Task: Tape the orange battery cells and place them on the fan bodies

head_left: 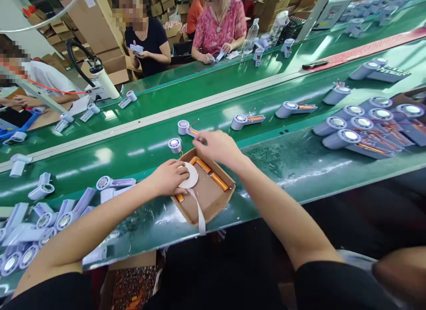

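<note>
Curled fingers and thumb of my left hand (168, 177) close over a roll of white tape (191, 176), pressing it against the ten o'clock side of a cardboard tray (199, 205). From the roll, a loose strip (201, 216) runs down across the tray and droops over its rim at six o'clock. My right hand (219, 146) is bent in above the tray's twelve o'clock edge, its fingertips drawn close together at the handle end of a small fan (183, 127); I cannot tell whether they pinch anything. That fan lies on the green belt (143, 141), at eleven o'clock from the tray, and a round fan piece (174, 145) with a thin wire sits just nearer me. Orange batteries (219, 182) line the tray between twelve and three o'clock, and one shows at nine, beneath my left hand.

At one o'clock from the tray, another fan (240, 121) lies with orange in its open handle. I have a cluster of fans (349, 136) on the bench at about two o'clock, and a heap of fans (49, 221) at about nine. Across the belt, a person in a pink top (218, 25) sits at twelve o'clock.
</note>
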